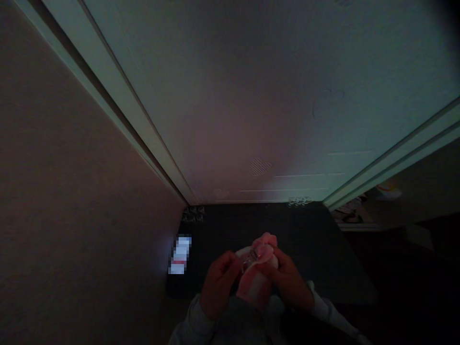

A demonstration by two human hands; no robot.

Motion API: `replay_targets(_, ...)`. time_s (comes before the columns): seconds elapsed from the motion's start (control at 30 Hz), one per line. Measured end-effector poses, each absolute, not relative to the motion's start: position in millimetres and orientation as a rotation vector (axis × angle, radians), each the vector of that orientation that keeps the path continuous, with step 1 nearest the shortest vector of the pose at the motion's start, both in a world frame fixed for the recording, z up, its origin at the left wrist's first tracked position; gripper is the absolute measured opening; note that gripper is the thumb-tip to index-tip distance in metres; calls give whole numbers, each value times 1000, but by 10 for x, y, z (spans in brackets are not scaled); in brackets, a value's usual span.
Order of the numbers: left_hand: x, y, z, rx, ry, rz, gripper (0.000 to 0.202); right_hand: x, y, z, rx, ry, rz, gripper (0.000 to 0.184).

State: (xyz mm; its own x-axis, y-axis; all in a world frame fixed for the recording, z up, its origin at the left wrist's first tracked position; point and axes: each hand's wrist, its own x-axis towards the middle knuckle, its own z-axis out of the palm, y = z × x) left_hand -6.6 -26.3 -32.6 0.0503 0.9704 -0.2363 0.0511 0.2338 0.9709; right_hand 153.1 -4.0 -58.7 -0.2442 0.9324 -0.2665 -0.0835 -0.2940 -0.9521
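At the dark tabletop's (305,239) near side, I see a pink soft item (251,285) gripped in the right hand (289,280), best kept steady while the left hand (221,278), curled at its clear piece (248,261), hold unclear, works gently, the item's long axis slanting away toward the pale panel (233,110).

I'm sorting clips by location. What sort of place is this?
Probably a dim room in a home: dark tabletop, heart-embossed pale panel behind it, pink soft-looking item.

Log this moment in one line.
left grip: at pink item, hold unclear | right grip: holding pink item | bright rectangle: left on dark table
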Motion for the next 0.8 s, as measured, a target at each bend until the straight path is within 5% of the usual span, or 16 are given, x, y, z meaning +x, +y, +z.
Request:
replay_targets(0.37, -99, -284, -342, 1043, 1226, 935, 45, 1524, -37, -555, -1174, -964, 1785, 31)
replay_targets(0.8, -68, -256, -478, 844, 1211, 992, 45, 1532, -48, -549, -1219, -1450, 1363, 12)
